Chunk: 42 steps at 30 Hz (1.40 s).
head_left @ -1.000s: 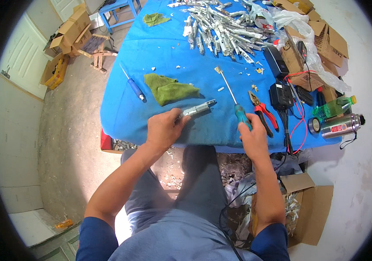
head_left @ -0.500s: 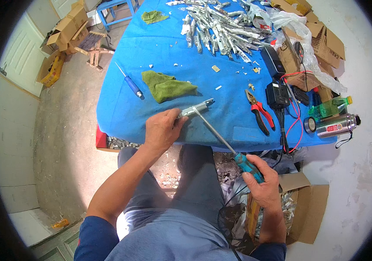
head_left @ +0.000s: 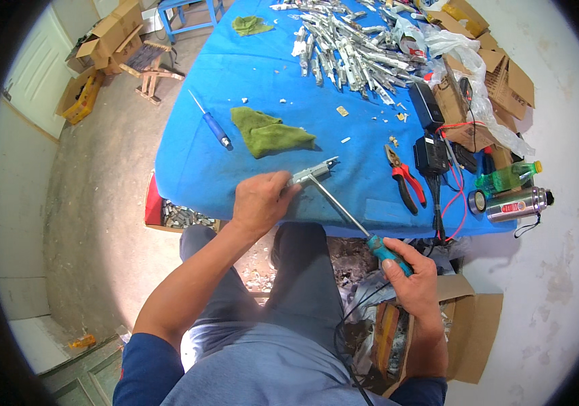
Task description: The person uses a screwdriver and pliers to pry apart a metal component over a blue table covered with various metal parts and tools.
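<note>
screwdrivers (head_left: 343, 208): two (blue one (head_left: 216, 128) loose) | right hand (head_left: 413, 277) gripping teal one (head_left: 387, 254) | left hand (head_left: 257, 201) gripping one metal piece (head_left: 316, 171)

No wording resolves clearly enough to read; marked items are located from the fingers of the right hand (head_left: 417, 272). To their right and farther from the body, the silver flask (head_left: 536, 199) carries a red label (head_left: 510, 208) with pale print, while nearer to them, ahead and slightly right, the black power adapter (head_left: 431, 157) shows a small whitish label, its print too small. Farthest ahead of the fingers, the open cardboard box (head_left: 516, 74) off to the right bears dark printed characters, blurred, and the crumpled plastic bag (head_left: 408, 32) shows reddish marks, likewise unclear.
</note>
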Motion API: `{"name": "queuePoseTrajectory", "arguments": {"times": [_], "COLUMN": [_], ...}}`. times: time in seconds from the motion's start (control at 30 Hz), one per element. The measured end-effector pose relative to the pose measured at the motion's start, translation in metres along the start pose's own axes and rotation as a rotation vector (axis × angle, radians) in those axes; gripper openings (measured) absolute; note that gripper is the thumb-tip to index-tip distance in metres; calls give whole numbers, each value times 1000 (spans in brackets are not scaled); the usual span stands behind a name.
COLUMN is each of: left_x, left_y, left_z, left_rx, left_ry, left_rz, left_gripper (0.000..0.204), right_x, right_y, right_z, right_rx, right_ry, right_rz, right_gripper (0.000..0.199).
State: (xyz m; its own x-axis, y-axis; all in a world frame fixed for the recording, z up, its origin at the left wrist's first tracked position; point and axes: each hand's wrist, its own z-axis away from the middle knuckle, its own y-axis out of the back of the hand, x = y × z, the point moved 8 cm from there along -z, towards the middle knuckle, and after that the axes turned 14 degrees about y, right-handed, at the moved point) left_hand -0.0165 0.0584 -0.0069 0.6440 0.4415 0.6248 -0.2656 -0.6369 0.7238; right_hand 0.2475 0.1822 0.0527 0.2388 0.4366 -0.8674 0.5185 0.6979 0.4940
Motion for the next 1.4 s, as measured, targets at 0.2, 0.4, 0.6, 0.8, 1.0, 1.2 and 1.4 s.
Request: {"name": "queuePoseTrajectory", "arguments": {"times": [0.2,0.4,0.6,0.8,1.0,1.2,1.4], "left_x": [1,0,-4,-6,-7,-6,-3], "left_y": [1,-2,-4,-5,-8,-10,-9], "left_z": [3,3,1,-3,-3,1,2], "left_rx": [43,4,-9,-12,-34,-32,-24], "left_ry": [-18,-7,28,29,38,39,30], "left_rz": [11,-32,-15,-37,-58,-78,-50], "left_gripper": [22,21,20,21,22,22,23], "right_x": [-8,-23,25,64,5,13,32], "right_y": [5,3,3,-42,-28,-16,-31], "right_z": [-7,-19,-19,14,2,0,4], "right_rx": [-73,-87,-49,152,117,33,-86], "right_ry": [167,58,-235,-392,269,-23,-25], "right_rz": [114,113,-247,-680,170,28,-145], "right_gripper": [35,35,34,35,34,39,45]}}
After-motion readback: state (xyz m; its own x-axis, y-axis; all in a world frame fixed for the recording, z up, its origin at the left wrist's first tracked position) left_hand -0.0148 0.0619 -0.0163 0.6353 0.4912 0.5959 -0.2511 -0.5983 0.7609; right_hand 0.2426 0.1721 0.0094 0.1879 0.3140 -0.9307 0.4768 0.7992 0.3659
